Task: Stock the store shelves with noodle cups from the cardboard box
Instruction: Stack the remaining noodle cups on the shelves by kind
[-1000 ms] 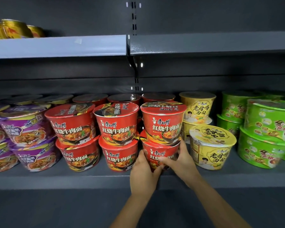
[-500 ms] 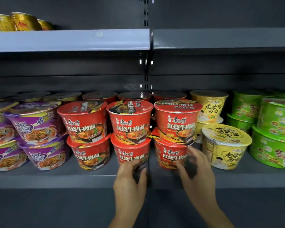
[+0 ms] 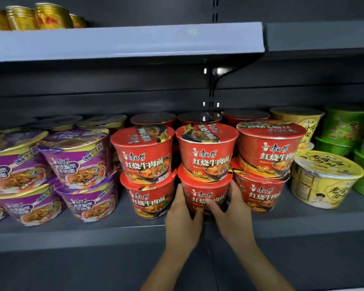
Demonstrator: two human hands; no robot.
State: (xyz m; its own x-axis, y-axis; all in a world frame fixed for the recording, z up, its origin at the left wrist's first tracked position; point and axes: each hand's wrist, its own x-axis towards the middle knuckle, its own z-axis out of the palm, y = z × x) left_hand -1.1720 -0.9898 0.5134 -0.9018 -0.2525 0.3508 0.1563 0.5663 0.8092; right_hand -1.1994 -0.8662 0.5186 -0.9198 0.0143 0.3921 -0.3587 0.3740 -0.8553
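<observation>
Red noodle cups stand two high in three front stacks on the dark middle shelf [image 3: 93, 229], with more red cups behind. Both my hands hold the bottom cup of the middle stack [image 3: 206, 192]. My left hand [image 3: 183, 219] grips its left side with the thumb on the front. My right hand [image 3: 233, 215] curls round its right side, fingers across the lower front. A second red cup [image 3: 207, 152] sits on top of it. The left red stack [image 3: 149, 196] and right red stack [image 3: 263, 192] stand close on either side. No cardboard box is in view.
Purple noodle cups [image 3: 80, 164] fill the shelf's left part, yellow cups [image 3: 324, 181] and green cups [image 3: 345, 129] the right. Gold cans [image 3: 48, 15] stand on the upper shelf [image 3: 124, 42]. A shelf bracket [image 3: 216, 76] hangs above the red cups.
My hands left the right red stack, moved left, and now hold the bottom cup of the middle stack. The view has shifted left and closer.
</observation>
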